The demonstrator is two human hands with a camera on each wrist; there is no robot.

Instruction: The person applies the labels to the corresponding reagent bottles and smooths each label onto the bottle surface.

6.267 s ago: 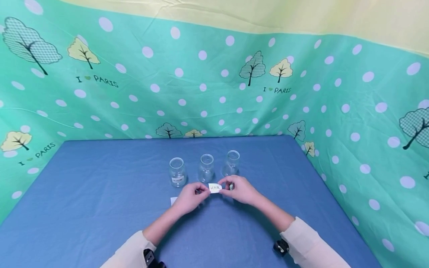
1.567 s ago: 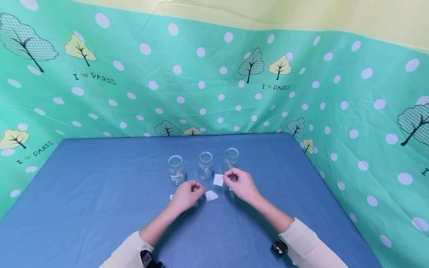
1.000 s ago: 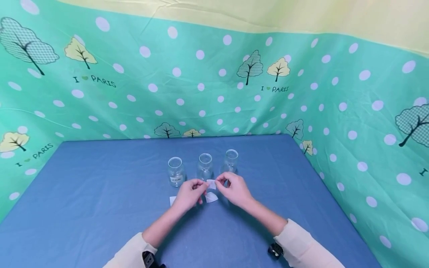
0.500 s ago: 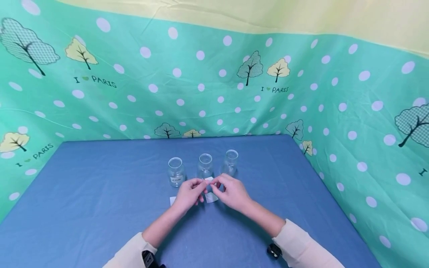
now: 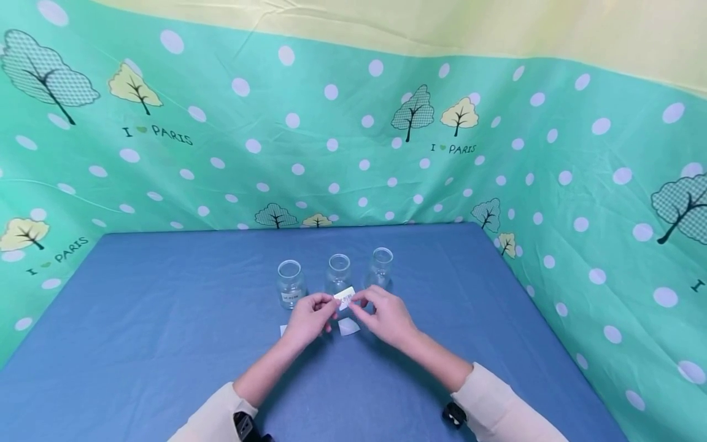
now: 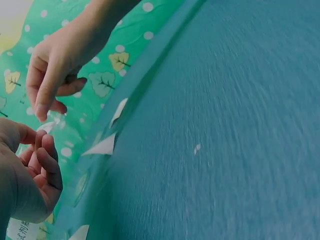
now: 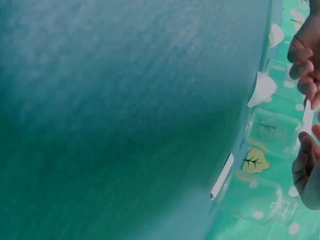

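Observation:
In the head view, both hands meet in front of the middle glass jar. Between them is a small white label with dark handwriting, tilted and facing up. My left hand pinches its left edge between thumb and index finger. My right hand pinches the right edge with its fingertips. The right wrist view shows the label edge-on, spanning the two hands. At left, another glass jar bears a similar written label. The lower part of the middle jar is hidden behind the held label.
A third glass jar stands at right, partly behind the right hand. White paper pieces lie before the jars; one is half hidden by the left hand, and another shows in the right wrist view. Patterned curtains surround the blue table.
A paper piece came to lie before the middle jar. The right hand brought the label, blank side showing, over to the left hand, which took its edge. The label's written side now faces up.

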